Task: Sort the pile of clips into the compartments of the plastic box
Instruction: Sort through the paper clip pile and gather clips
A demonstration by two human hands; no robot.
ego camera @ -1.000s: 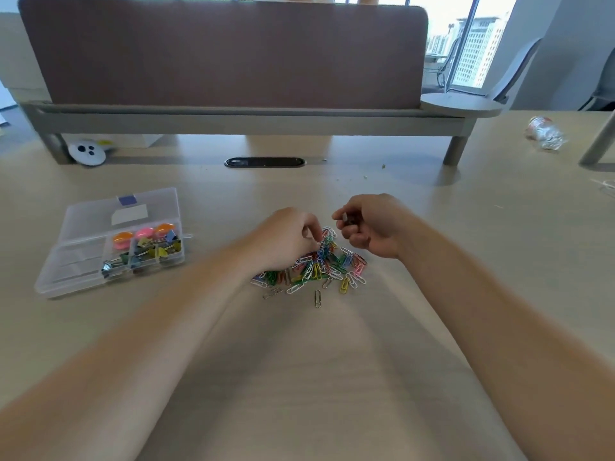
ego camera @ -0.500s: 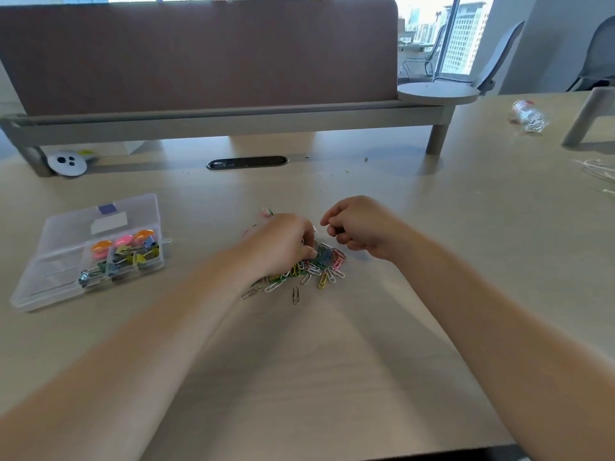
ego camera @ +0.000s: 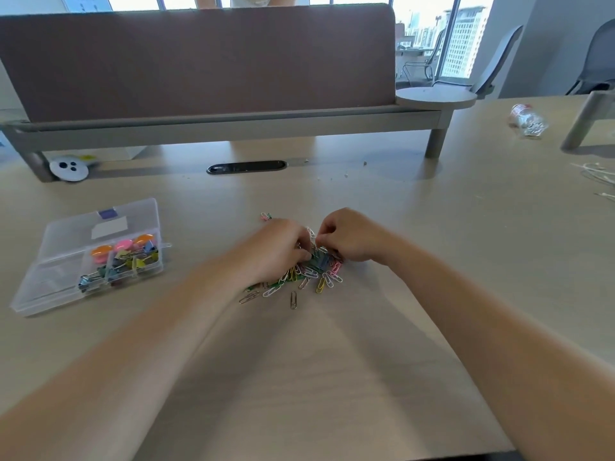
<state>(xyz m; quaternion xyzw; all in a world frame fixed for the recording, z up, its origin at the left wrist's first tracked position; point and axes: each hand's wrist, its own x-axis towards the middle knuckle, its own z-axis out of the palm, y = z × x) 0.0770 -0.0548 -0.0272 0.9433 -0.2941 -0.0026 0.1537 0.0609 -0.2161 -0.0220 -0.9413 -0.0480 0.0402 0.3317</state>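
Left hand (ego camera: 276, 251) and right hand (ego camera: 352, 237) are picking through the clips (ego camera: 312, 272), fingers (ego camera: 299, 249) curled, grip unclear; next, probably carrying one to the plastic box (ego camera: 50, 284).

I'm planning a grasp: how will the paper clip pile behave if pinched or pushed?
The paper clip pile looks like thin, light wire, so a push would probably scatter it. Clips overlap, so pinching one likely drags neighbours.
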